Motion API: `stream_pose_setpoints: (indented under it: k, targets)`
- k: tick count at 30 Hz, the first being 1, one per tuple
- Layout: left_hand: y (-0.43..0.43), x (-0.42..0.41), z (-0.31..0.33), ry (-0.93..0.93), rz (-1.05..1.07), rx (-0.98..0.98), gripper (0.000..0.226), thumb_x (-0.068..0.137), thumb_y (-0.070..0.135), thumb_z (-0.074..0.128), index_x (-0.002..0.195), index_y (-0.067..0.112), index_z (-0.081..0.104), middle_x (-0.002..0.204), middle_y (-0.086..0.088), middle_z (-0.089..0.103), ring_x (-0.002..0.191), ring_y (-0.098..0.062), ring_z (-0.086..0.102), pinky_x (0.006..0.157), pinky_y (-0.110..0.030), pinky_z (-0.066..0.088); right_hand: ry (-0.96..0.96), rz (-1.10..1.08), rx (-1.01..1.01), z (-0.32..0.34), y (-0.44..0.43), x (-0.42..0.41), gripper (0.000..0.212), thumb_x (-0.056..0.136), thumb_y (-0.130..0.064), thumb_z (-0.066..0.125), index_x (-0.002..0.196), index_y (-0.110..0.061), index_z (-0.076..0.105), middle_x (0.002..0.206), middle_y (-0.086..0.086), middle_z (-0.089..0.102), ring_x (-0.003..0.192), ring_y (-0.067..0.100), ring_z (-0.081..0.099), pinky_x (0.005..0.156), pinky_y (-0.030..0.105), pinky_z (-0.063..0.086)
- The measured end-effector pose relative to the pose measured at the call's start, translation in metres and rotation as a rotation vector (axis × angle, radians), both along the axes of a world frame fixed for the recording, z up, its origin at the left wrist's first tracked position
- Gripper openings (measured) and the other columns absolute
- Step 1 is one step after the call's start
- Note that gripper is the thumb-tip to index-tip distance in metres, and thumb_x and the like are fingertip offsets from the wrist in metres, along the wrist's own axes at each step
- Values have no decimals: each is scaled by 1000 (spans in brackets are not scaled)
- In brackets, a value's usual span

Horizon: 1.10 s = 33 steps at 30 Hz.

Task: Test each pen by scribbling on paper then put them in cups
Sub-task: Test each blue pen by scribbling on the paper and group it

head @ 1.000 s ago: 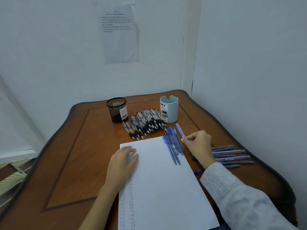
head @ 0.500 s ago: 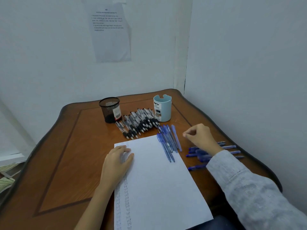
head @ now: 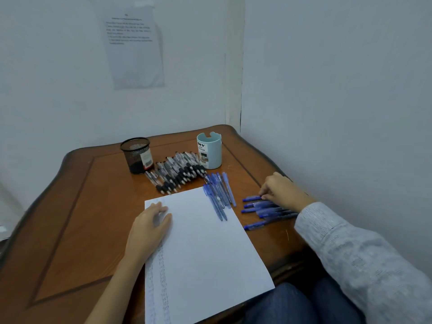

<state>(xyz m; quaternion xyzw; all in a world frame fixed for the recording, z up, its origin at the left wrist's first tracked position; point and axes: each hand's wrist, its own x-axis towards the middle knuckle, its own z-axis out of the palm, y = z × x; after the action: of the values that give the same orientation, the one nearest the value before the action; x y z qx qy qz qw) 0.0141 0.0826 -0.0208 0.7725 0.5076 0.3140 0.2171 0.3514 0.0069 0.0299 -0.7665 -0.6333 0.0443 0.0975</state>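
The right hand (head: 284, 191) was seen at the right of the frame, its fingers curled down onto the topmost dark blue pen (head: 252, 198) of a row laid on the table; whether the fingertips were actually pinched on that pen or only touching it could not be told. The rest of that row of dark blue pens (head: 266, 210) was spread below it, partly covered by the wrist and the grey sleeve (head: 364, 260). The left hand (head: 149, 228) was laid flat, fingers spread and holding nothing, on the upper left corner of the white sheet of paper (head: 205, 253) in the lower middle of the frame. Faint columns of scribbles were visible along the left edge of the paper. A bundle of lighter blue pens (head: 218, 195) was lying across the paper's upper right corner, half on the sheet and half on the wooden table (head: 77, 218). Above it, at mid-frame, a heap of black-grip pens (head: 177, 174) was spread between two cups: a black mesh cup (head: 136, 155) to the left and a pale blue cup (head: 209, 150) to the right. No pens could be seen standing in either cup. A printed sheet (head: 134, 43) was fixed to the wall at the upper left.
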Motion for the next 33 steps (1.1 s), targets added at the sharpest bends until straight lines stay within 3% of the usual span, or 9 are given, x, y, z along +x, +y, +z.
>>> stream_pose_setpoints:
  k: [8, 12, 16, 19, 22, 27, 29, 31, 33]
  targets:
    - [2, -2, 0, -108, 40, 52, 26, 93, 12, 58, 118, 8, 65, 130, -5, 59, 121, -16, 50, 103, -33, 39, 236, 224, 230, 23, -5, -50, 9, 99, -14, 47, 92, -16, 41, 76, -5, 42, 57, 8, 40, 55, 18, 36]
    - [7, -7, 4, -251, 49, -46, 17, 92, 9, 58, 106, 14, 68, 111, 3, 64, 103, -9, 54, 83, -14, 40, 153, 244, 296, 23, 3, -81, 34, 90, -53, 53, 78, -25, 38, 66, -11, 42, 54, 5, 39, 53, 16, 32]
    - [15, -20, 11, -346, 19, -154, 13, 94, 16, 59, 101, 21, 68, 106, 11, 63, 98, -3, 57, 82, -16, 43, 34, 271, 423, 13, 12, -105, 63, 73, -84, 39, 66, -22, 46, 57, -7, 53, 50, 10, 49, 51, 30, 49]
    - [23, -34, 12, -204, -34, -41, 15, 92, 13, 60, 98, 25, 67, 107, 14, 61, 100, -2, 56, 88, -19, 46, -60, 289, 638, 6, 18, -118, 53, 69, -72, 50, 57, -21, 44, 45, -8, 44, 40, 10, 40, 38, 27, 41]
    - [32, -47, 8, -2, -135, 56, 17, 92, 18, 60, 107, 24, 65, 118, 12, 59, 111, -6, 53, 96, -27, 45, -57, 309, 691, 1, 22, -130, 43, 64, -62, 53, 55, -23, 36, 43, -11, 34, 39, 9, 29, 41, 21, 35]
    - [38, -49, 4, 66, -214, 37, 31, 91, 34, 59, 120, 24, 63, 135, 11, 52, 129, -4, 43, 110, -30, 34, 58, 456, 502, -7, 36, -135, 46, 70, -67, 64, 68, -25, 47, 61, -12, 50, 51, 6, 43, 50, 25, 41]
    - [40, -48, 3, 73, -225, 23, 30, 92, 33, 60, 120, 25, 62, 136, 12, 51, 130, -3, 41, 110, -30, 34, 96, 526, 434, 1, 38, -142, 25, 79, -41, 72, 84, -20, 59, 81, -7, 54, 65, 9, 49, 59, 30, 42]
    - [41, -49, 2, 58, -232, 16, 31, 90, 36, 61, 120, 25, 63, 136, 12, 52, 129, -3, 42, 109, -30, 36, 225, 482, 480, 9, 41, -150, 10, 91, -11, 60, 100, -12, 63, 92, 0, 57, 72, 15, 53, 73, 32, 39]
    - [41, -49, 2, 44, -235, 27, 32, 90, 36, 62, 119, 26, 63, 134, 13, 53, 128, -2, 43, 109, -28, 36, 603, 368, 512, 14, 47, -161, 17, 99, -9, 46, 104, -11, 63, 86, 5, 59, 67, 16, 55, 75, 18, 42]
